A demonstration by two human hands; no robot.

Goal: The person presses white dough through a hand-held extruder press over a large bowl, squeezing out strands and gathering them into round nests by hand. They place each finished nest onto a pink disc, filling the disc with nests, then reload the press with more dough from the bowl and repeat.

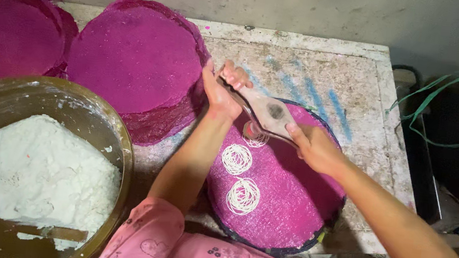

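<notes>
Pressing step: both hands, left (pixel 221 95) and right (pixel 314 148), clench wooden two-handled noodle press (pixel 267 113) over round magenta woven mat (pixel 290 205); third white noodle coil (pixel 255 139) forming; next needs shifting to bare mat.

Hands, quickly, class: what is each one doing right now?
Left hand: closed on one handle of the wooden press.
Right hand: closed on its other handle.

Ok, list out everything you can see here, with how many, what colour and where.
noodle press: one, brown wood, held over the front mat
noodle coils: three, white, on the front mat
front mat: one, round, magenta, before the person
spare mats: at least two, magenta, far left of worktop
worktop: one, grey stone, blue streaks
bowl: one, brown, near left
dough: one mound, white, in the bowl
cord: green, right
left hand: gripping the press's far end
right hand: gripping its near end
</notes>
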